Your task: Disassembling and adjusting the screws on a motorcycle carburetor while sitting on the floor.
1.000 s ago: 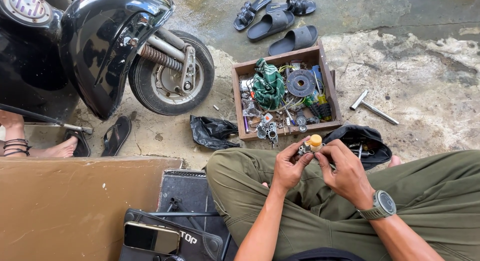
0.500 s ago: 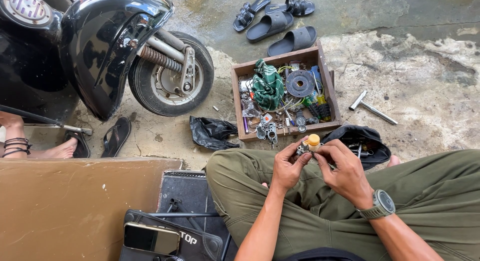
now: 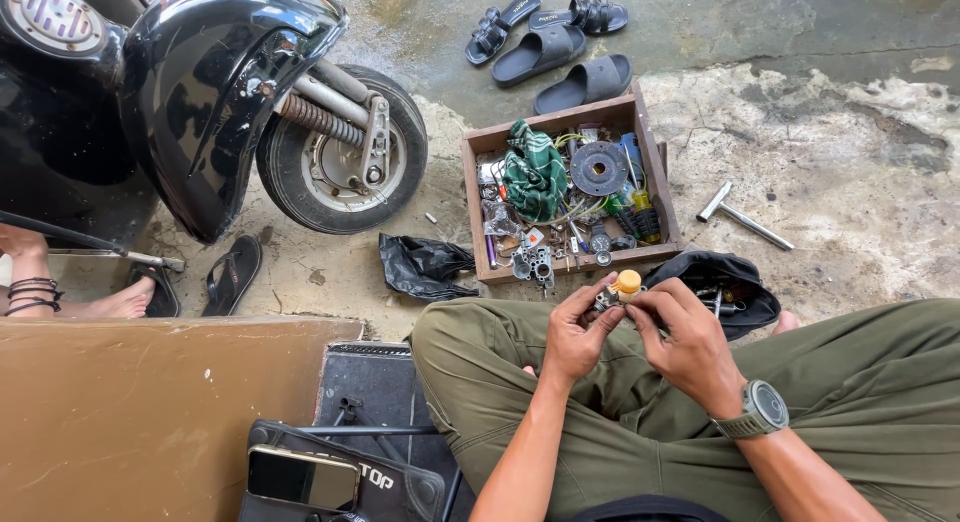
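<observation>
I sit cross-legged in olive trousers with both hands raised over my knees. My left hand [image 3: 575,332] and my right hand [image 3: 685,344] together hold a small metal part with a yellow cap [image 3: 622,286], fingertips pinching it from both sides. A watch sits on my right wrist. Just beyond my hands stands a wooden box [image 3: 478,207] filled with tools, metal parts, a dark disc and a green cloth.
A black scooter [image 3: 200,102] with its front wheel [image 3: 340,152] stands at the left. Sandals [image 3: 560,42] lie at the top, a T-shaped wrench [image 3: 742,217] at the right, a black bag [image 3: 740,282], a black rag [image 3: 425,267]. Another person's foot [image 3: 115,302] is at the left; a phone [image 3: 300,477] lies below.
</observation>
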